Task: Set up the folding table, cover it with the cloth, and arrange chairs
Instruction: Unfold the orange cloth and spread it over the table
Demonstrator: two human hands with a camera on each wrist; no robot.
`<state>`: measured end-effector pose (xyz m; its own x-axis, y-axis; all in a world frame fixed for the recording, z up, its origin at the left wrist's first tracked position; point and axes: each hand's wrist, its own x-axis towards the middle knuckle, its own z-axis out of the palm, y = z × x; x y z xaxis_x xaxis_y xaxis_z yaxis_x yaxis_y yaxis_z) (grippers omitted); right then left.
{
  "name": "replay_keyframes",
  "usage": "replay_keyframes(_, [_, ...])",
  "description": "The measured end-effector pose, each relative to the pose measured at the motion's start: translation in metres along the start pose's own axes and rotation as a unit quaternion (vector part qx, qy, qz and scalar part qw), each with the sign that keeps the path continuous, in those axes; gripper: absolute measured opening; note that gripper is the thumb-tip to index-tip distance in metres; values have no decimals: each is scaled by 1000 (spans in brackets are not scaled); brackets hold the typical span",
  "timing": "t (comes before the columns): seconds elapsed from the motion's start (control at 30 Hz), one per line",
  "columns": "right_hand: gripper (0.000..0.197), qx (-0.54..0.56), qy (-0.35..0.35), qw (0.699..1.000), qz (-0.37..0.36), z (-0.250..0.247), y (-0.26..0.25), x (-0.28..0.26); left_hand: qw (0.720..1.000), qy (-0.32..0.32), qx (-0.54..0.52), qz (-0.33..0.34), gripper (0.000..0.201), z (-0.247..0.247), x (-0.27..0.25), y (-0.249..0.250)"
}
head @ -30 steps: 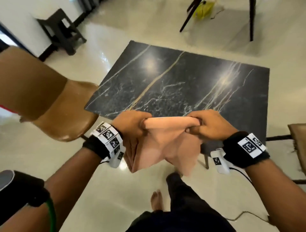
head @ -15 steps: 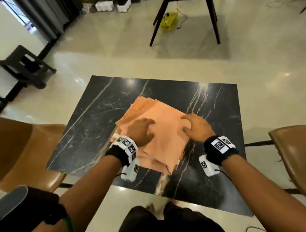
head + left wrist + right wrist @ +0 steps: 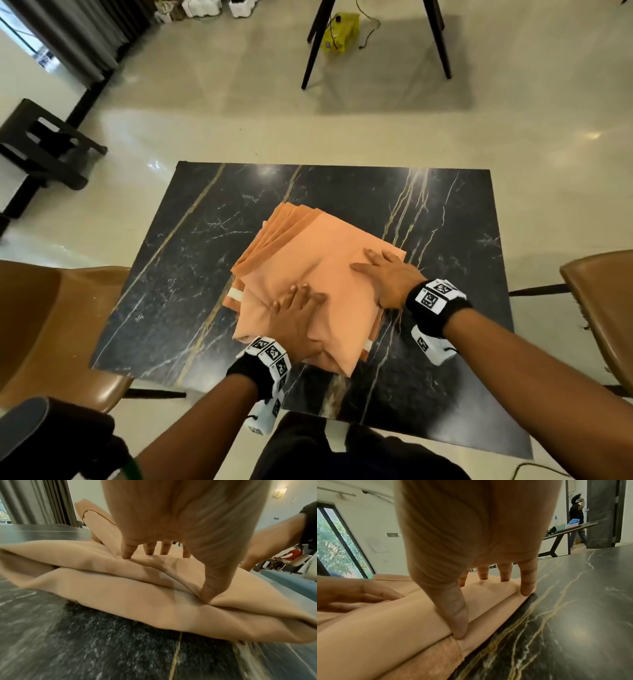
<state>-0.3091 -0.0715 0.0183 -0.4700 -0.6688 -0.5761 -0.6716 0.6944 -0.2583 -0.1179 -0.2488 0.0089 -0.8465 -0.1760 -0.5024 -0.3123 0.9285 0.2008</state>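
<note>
The folding table (image 3: 205, 240) stands open, its top black marble with gold veins. A folded orange cloth (image 3: 308, 253) lies in several layers at its middle. My left hand (image 3: 294, 311) lies flat on the cloth's near part with fingers straight. My right hand (image 3: 385, 274) presses flat on the cloth's right edge. In the left wrist view the fingers (image 3: 126, 551) touch the cloth (image 3: 120, 601) and the thumb sinks into a fold. In the right wrist view the thumb rests at a layer edge of the cloth (image 3: 385, 635), beside the bare table (image 3: 573, 615).
A brown chair (image 3: 58, 325) stands at the table's left side and another brown chair (image 3: 603, 308) at its right. Black furniture legs (image 3: 313, 51) and a yellow box (image 3: 339, 32) are on the floor beyond. A black stand (image 3: 44, 147) sits far left. A person (image 3: 576, 517) stands far off.
A second ago both hands gripped the cloth in the air at the table's near edge. It now lies on the table, and both hands have flattened out on it.
</note>
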Motion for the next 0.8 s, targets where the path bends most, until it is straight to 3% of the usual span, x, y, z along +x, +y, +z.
replay_keyframes(0.33, [82,-25,48,998,23,14,-49,-11,995,0,96,41,69,-37,32,-48])
replay_keyframes(0.57, [85,-45,71,996,21,78,-161,-13,992,48,119,22,39,-70,43,-94])
replay_keyframes(0.7, [77,-72,107,991,-15,75,-199,0,985,168,-5,35,44,-59,16,-120])
replay_keyframes(0.8, [89,-37,131,990,-49,66,-210,6,955,257,-147,5,50,-40,-15,-142])
